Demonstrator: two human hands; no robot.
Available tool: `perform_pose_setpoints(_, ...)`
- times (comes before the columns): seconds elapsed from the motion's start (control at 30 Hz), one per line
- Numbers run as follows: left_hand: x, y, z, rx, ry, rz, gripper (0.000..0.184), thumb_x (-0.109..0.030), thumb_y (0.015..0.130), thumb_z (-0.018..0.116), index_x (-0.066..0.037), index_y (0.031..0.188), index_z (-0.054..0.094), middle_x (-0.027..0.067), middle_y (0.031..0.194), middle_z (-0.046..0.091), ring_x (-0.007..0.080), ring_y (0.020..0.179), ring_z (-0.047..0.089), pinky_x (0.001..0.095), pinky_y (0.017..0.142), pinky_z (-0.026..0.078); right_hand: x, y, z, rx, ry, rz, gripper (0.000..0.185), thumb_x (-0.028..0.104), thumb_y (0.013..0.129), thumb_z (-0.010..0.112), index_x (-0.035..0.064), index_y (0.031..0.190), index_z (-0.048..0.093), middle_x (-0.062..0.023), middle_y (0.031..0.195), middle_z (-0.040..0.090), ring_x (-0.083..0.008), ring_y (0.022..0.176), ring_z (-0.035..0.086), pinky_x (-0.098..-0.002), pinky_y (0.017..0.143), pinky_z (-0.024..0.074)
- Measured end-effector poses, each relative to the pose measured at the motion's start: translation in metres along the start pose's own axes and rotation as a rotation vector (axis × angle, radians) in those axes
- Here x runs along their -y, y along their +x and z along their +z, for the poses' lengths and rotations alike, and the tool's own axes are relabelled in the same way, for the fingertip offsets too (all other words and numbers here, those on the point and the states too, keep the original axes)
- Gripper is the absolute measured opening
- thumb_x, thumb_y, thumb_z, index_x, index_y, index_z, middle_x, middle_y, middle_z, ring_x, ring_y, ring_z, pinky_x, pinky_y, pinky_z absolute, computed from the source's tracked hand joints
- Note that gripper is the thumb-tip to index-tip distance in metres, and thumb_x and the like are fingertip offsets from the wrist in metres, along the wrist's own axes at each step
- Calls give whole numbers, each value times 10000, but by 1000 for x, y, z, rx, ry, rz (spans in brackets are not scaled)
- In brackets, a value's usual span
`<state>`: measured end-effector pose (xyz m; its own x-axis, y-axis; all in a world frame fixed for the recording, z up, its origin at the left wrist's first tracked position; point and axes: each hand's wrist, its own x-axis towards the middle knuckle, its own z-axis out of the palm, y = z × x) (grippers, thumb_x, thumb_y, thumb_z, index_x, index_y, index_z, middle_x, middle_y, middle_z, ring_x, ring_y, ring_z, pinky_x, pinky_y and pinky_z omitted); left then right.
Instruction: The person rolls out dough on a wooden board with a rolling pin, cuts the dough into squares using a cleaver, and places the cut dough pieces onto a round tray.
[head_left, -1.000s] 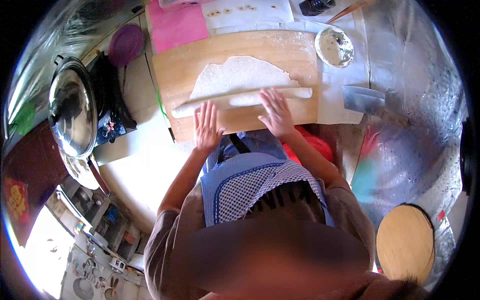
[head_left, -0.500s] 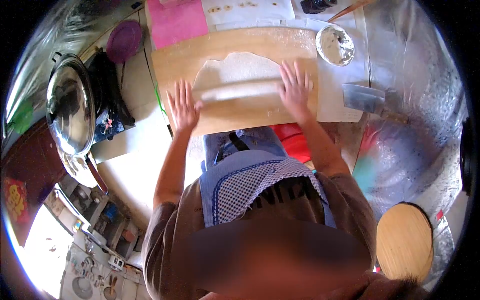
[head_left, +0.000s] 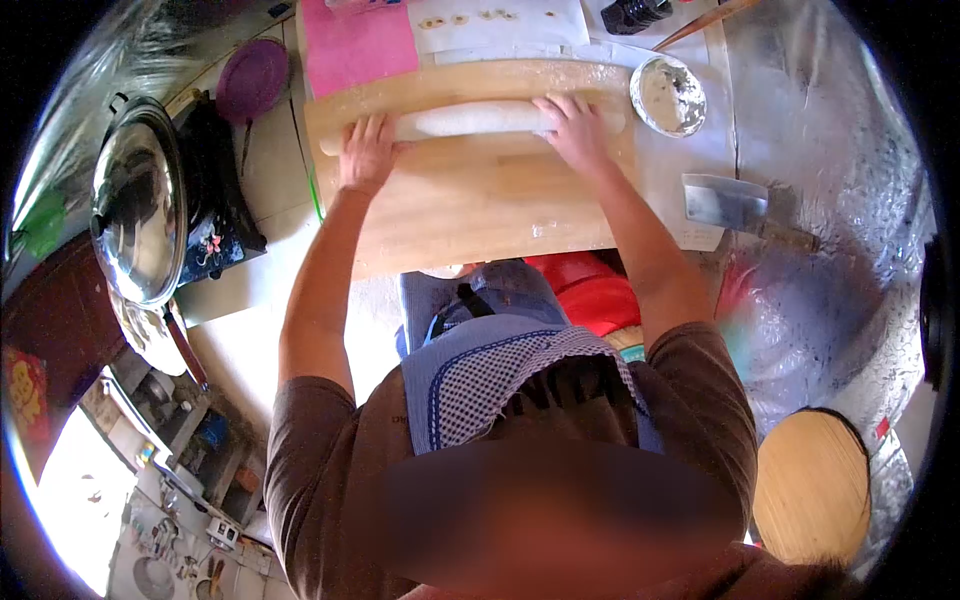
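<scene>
Across the far part of the wooden board (head_left: 460, 200) lies a long rolling pin (head_left: 615, 121), with the pale dough (head_left: 465, 119) wrapped round its middle. My left hand (head_left: 368, 153) curls over the pin near its left end. Over the right part of the pin, my right hand (head_left: 575, 130) bends its fingers round it, beside the dough's right edge. No flat sheet of dough shows on the board.
A bowl of flour (head_left: 668, 96) stands right of the board, with a cleaver (head_left: 725, 202) below it. Pink paper (head_left: 358, 45) lies beyond the board. At the left are a lidded pan (head_left: 140, 205) and a purple strainer (head_left: 252, 80). A round wooden board (head_left: 812, 485) is at lower right.
Both hands and the pin have moved away from my body to the board's far side. The flat dough sheet is now rolled round the pin, and my spread fingers have curled over it.
</scene>
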<state>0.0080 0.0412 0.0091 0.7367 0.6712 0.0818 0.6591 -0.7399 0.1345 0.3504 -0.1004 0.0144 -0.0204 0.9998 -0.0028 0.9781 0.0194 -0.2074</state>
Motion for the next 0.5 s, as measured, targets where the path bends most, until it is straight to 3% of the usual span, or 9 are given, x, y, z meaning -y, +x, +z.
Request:
perform_pose_setpoints(0.1,-25,-81,24,-9,139,-18,621,-409,757,711,-93,1270,559,60,1218,586,264,1130,550,508,996,376,28,-69,9,-13,-133,9,678,287,730,759,263,1363,516,17,1307,550,-222,1146,509,-474,918,400)
perform_pose_setpoints(0.17,-62,-138,15,115,94,-76,706,-468,748,705,-92,1320,531,75,1311,563,287,1223,515,518,1052,335,48,-127,20,56,-83,28,631,304,772,731,231,1363,523,-14,1373,514,-260,1237,470,-496,969,380)
perform_pose_setpoints(0.23,-92,-168,-2,50,34,-94,765,-502,772,678,-102,1393,476,99,1440,484,316,1352,422,531,1119,258,73,-146,-6,18,35,51,633,326,789,702,215,1382,509,-30,1421,478,-279,1292,429,-510,1003,353)
perform_pose_setpoints(0.27,-91,-168,-2,94,-101,-135,784,-519,822,635,-119,1455,404,94,1533,374,326,1434,306,539,1160,183,80,-143,-16,-11,159,75,638,348,806,672,199,1400,495,-47,1469,441,-299,1346,389,-524,1036,327)
perform_pose_setpoints(0.33,-59,-104,3,52,171,-77,761,-510,893,572,-89,1482,340,104,1558,317,334,1454,248,581,1158,183,55,-89,-14,-34,24,16,688,396,837,637,150,1445,427,-73,1538,343,-333,1429,275,-557,1114,249)
perform_pose_setpoints(0.37,-31,-61,15,-98,-8,-114,724,-459,919,553,-72,1486,323,117,1547,328,353,1444,255,595,1149,190,30,-41,-5,-130,-13,86,692,395,853,622,138,1457,401,-76,1544,329,-327,1436,264,-570,1126,226)
perform_pose_setpoints(0.4,-11,-13,5,-179,0,-156,692,-433,941,526,-66,1488,313,115,1540,335,358,1427,279,597,1148,184,9,2,-1,-235,-52,151,696,393,869,607,126,1469,375,-80,1550,315,-322,1443,253,-582,1137,204)
perform_pose_setpoints(0.47,7,46,-22,-219,46,-185,684,-430,943,524,-65,1483,318,113,1540,330,343,1430,274,592,1156,161,1,52,-22,-345,-3,145,635,411,896,589,138,1440,410,-70,1535,339,-305,1435,266,-603,1137,183)
perform_pose_setpoints(0.5,7,36,-14,-204,42,-192,684,-430,943,524,-65,1483,318,113,1540,330,343,1430,274,592,1156,161,3,42,-14,-329,3,146,635,411,896,589,138,1440,410,-70,1535,339,-305,1435,266,-603,1137,183)
